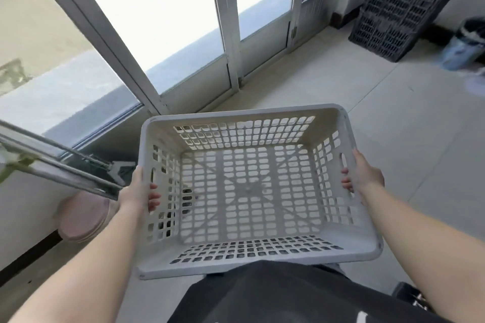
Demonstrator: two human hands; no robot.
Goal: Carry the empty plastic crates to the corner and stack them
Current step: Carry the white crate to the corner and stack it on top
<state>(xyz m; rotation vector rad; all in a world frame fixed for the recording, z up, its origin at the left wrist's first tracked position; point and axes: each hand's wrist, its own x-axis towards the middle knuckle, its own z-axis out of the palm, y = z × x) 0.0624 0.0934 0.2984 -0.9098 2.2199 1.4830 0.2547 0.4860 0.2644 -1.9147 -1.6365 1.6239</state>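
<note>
Dark-clothed torso [275,296] nearest, bottom edge. Grey crate [262,266], empty, held out in front above tiled floor [393,126]. Left hand [137,191] grips left wall, fingers curled through handle slot. Right hand [363,174] grips right wall likewise. Black crates [404,2] stacked in far right corner, beside window frame [228,34].

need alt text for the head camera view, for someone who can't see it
A person's left hand and right hand hold an empty grey crate by its side handle slots, above a tiled floor. A black crate stands in the corner ahead, beside glass doors.
</note>
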